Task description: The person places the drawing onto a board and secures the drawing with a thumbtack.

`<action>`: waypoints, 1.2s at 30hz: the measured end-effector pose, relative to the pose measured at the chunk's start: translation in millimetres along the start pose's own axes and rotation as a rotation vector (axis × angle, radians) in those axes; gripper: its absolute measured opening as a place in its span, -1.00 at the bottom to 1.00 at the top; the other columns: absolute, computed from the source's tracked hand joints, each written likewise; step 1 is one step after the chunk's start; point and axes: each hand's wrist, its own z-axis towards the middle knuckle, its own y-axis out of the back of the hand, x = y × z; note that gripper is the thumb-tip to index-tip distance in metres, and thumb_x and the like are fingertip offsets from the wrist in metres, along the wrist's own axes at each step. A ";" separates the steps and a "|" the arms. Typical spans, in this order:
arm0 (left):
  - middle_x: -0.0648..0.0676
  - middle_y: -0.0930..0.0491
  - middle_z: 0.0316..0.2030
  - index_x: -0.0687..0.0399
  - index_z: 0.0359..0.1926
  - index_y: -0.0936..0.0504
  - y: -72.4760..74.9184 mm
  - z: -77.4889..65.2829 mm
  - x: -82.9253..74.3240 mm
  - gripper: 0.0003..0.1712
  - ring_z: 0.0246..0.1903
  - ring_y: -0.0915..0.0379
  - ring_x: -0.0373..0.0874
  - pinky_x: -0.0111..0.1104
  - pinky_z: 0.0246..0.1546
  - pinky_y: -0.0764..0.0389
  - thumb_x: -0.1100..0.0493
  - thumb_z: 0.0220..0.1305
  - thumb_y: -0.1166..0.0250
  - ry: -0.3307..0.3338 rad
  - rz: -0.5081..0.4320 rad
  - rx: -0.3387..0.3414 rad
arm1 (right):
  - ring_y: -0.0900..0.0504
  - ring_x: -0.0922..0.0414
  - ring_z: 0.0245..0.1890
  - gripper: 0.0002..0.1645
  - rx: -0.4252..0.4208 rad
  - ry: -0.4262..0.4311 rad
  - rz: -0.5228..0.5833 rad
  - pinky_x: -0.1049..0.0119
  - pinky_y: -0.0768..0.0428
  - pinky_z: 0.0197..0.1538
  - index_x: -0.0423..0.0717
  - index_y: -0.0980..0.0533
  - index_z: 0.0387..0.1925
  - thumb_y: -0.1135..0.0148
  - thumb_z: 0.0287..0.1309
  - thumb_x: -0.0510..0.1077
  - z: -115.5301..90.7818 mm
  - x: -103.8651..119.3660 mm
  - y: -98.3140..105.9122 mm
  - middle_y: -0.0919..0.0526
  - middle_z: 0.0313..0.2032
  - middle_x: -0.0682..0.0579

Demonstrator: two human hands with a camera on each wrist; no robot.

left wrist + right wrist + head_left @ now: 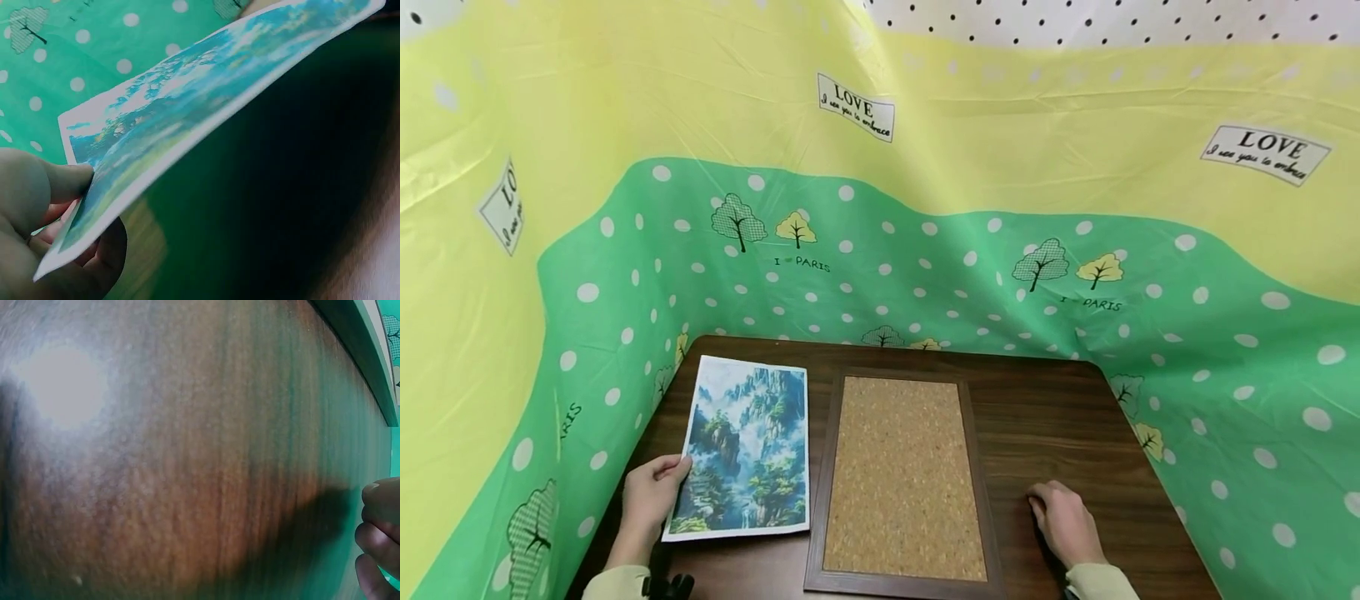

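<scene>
A landscape print [748,450] of misty mountains and pines, with a white border, is at the left in the head view. My left hand [652,495] pinches its left edge between thumb and fingers. In the left wrist view the print [169,106] is lifted off the table, the thumb on its face and fingers beneath. A cork board [906,475] in a dark brown frame lies beside it, to the right. My right hand [1066,522] is at the table's right side, fingers loosely curled, holding nothing. Several of its fingers [378,540] show in the right wrist view.
Everything is on a dark wood-grain table [1045,408]. A green and yellow patterned curtain [925,275] hangs around its back and sides. The edge of the board's frame [359,347] shows at the upper right in the right wrist view.
</scene>
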 end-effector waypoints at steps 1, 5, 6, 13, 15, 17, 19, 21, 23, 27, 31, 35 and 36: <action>0.22 -0.70 -0.14 0.29 0.05 -0.67 -1.1 -0.1 -1.8 -0.54 -0.31 -0.56 -0.18 -0.34 -0.37 -0.55 -0.04 0.40 -0.28 0.010 -0.023 0.002 | -0.66 0.06 -0.43 -0.89 -0.006 0.003 0.000 0.06 -0.60 -0.46 -0.02 -0.70 -0.36 -0.45 0.08 -0.29 -0.1 0.1 0.4 -0.64 -0.43 0.10; 0.16 -0.74 -0.17 0.29 0.07 -0.67 -7.9 -1.7 -9.0 -0.52 -0.36 -0.56 -0.25 -0.35 -0.38 -0.57 -0.03 0.37 -0.32 0.045 -0.099 0.035 | -0.68 0.03 -0.40 -0.88 -0.020 0.016 -0.008 0.02 -0.61 -0.44 -0.01 -0.70 -0.35 -0.45 0.07 -0.28 -0.4 -0.2 0.8 -0.65 -0.42 0.09; 0.15 -0.74 -0.17 0.28 0.08 -0.67 -10.3 -2.6 -10.9 -0.52 -0.36 -0.57 -0.27 -0.35 -0.37 -0.58 -0.03 0.36 -0.33 0.050 -0.114 0.051 | -0.68 0.03 -0.40 -0.88 -0.023 0.019 -0.012 0.02 -0.62 -0.43 -0.01 -0.70 -0.35 -0.45 0.07 -0.28 -0.6 0.0 1.1 -0.65 -0.41 0.09; 0.12 -0.75 -0.16 0.27 0.08 -0.66 -33.3 -13.5 -21.4 -0.52 -0.34 -0.61 -0.22 -0.32 -0.34 -0.60 -0.01 0.33 -0.37 0.040 -0.185 0.171 | -0.67 0.06 -0.42 -0.87 -0.028 0.015 -0.007 0.05 -0.62 -0.44 -0.01 -0.70 -0.33 -0.44 0.09 -0.29 -2.4 3.2 2.6 -0.65 -0.42 0.11; 0.12 -0.75 -0.18 0.26 0.05 -0.68 -41.5 -17.1 -23.5 -0.56 -0.34 -0.62 -0.18 -0.30 -0.34 -0.60 0.01 0.33 -0.37 0.034 -0.193 0.193 | -0.67 0.06 -0.42 -0.87 -0.031 0.014 -0.006 0.05 -0.62 -0.44 -0.01 -0.70 -0.33 -0.44 0.08 -0.29 -3.2 4.0 3.1 -0.65 -0.42 0.10; 0.12 -0.76 -0.21 0.25 0.02 -0.69 -50.3 -21.1 -25.4 -0.59 -0.34 -0.63 -0.15 -0.29 -0.34 -0.60 0.03 0.31 -0.38 0.027 -0.206 0.211 | -0.67 0.06 -0.42 -0.87 -0.040 0.015 -0.008 0.05 -0.61 -0.44 -0.01 -0.70 -0.33 -0.45 0.08 -0.28 -4.2 4.1 3.3 -0.65 -0.43 0.11; 0.11 -0.76 -0.22 0.23 -0.01 -0.70 -59.4 -25.9 -27.7 -0.61 -0.34 -0.63 -0.14 -0.29 -0.33 -0.60 0.03 0.30 -0.39 0.025 -0.217 0.232 | -0.67 0.06 -0.42 -0.87 -0.053 0.019 -0.010 0.04 -0.61 -0.43 0.00 -0.70 -0.33 -0.45 0.07 -0.28 -5.1 4.0 3.2 -0.64 -0.43 0.12; 0.12 -0.76 -0.23 0.24 -0.04 -0.70 -68.2 -31.0 -30.0 -0.63 -0.34 -0.64 -0.14 -0.30 -0.32 -0.59 0.05 0.28 -0.41 0.016 -0.240 0.252 | -0.67 0.06 -0.43 -0.87 -0.063 0.025 -0.012 0.04 -0.61 -0.44 0.00 -0.70 -0.33 -0.46 0.07 -0.27 -6.0 4.1 3.2 -0.64 -0.44 0.12; 0.13 -0.76 -0.24 0.26 -0.07 -0.70 -77.1 -35.5 -32.7 -0.65 -0.34 -0.64 -0.14 -0.31 -0.32 -0.60 0.08 0.27 -0.42 0.010 -0.261 0.269 | -0.67 0.06 -0.43 -0.87 -0.080 0.031 -0.011 0.04 -0.62 -0.44 -0.01 -0.70 -0.33 -0.47 0.06 -0.27 -6.7 5.4 4.1 -0.64 -0.43 0.12; 0.15 -0.77 -0.26 0.30 -0.10 -0.69 -92.9 -43.8 -38.3 -0.69 -0.35 -0.66 -0.15 -0.33 -0.33 -0.60 0.13 0.26 -0.42 -0.002 -0.295 0.295 | -0.68 0.08 -0.42 -0.84 -0.133 0.056 0.002 0.06 -0.62 -0.44 -0.01 -0.71 -0.33 -0.50 0.02 -0.28 -7.4 11.6 8.3 -0.67 -0.41 0.13; 0.16 -0.77 -0.27 0.29 -0.15 -0.69 -107.4 -51.1 -44.0 -0.72 -0.36 -0.66 -0.16 -0.34 -0.33 -0.59 0.15 0.26 -0.42 -0.019 -0.298 0.305 | -0.68 0.11 -0.44 -0.81 -0.205 0.098 0.016 0.10 -0.61 -0.45 -0.01 -0.72 -0.36 -0.52 -0.04 -0.31 -6.6 20.4 14.4 -0.68 -0.41 0.15; 0.18 -0.77 -0.29 0.32 -0.18 -0.68 -123.0 -58.1 -50.9 -0.75 -0.38 -0.67 -0.17 -0.36 -0.34 -0.60 0.19 0.24 -0.42 -0.044 -0.313 0.319 | -0.66 0.14 -0.47 -0.80 -0.235 0.115 0.012 0.16 -0.58 -0.48 -0.01 -0.72 -0.38 -0.53 -0.06 -0.33 -4.8 27.9 19.5 -0.67 -0.43 0.16; 0.19 -0.77 -0.30 0.33 -0.18 -0.68 -126.7 -59.9 -53.1 -0.75 -0.39 -0.67 -0.17 -0.36 -0.35 -0.60 0.20 0.23 -0.42 -0.050 -0.319 0.323 | -0.66 0.15 -0.48 -0.80 -0.235 0.116 0.011 0.17 -0.58 -0.49 -0.02 -0.72 -0.38 -0.53 -0.06 -0.33 -4.5 29.5 20.5 -0.67 -0.42 0.16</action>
